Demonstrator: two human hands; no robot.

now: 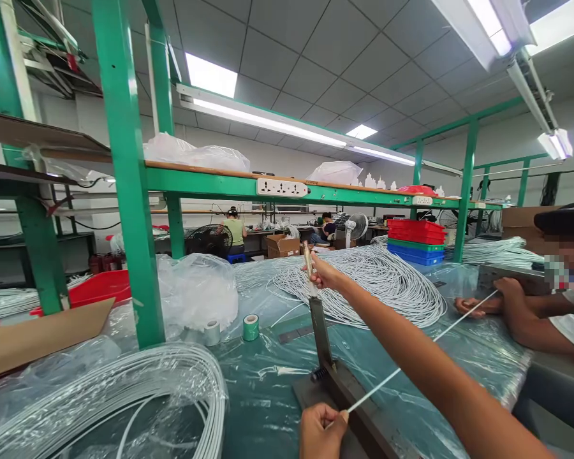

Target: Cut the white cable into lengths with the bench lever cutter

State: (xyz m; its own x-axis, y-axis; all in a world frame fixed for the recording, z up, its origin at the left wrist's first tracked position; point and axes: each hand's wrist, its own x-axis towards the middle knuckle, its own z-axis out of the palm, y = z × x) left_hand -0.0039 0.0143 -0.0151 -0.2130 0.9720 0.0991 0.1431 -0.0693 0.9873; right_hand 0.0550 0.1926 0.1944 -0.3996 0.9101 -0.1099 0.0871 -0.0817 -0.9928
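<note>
My left hand (323,432) pinches a thin white cable (377,387) between thumb and fingers, low in front of me beside the base of a bench lever cutter (321,331). From there the cable runs taut up to the right, passing behind my forearm, towards a co-worker's hands (507,290). My right hand (323,273) is closed around the top of the cutter's raised lever handle (308,261). Behind the handle lies a big heap of coiled white cable (363,280). The cutter's blade cannot be made out.
Coiled cable in plastic film (215,382) lies at left, with a clear plastic bag (196,290) behind it. Tape rolls (250,327) stand near the cutter. A green shelf post (129,191) rises at left. Stacked trays (415,242) sit at back right; a co-worker sits at the right.
</note>
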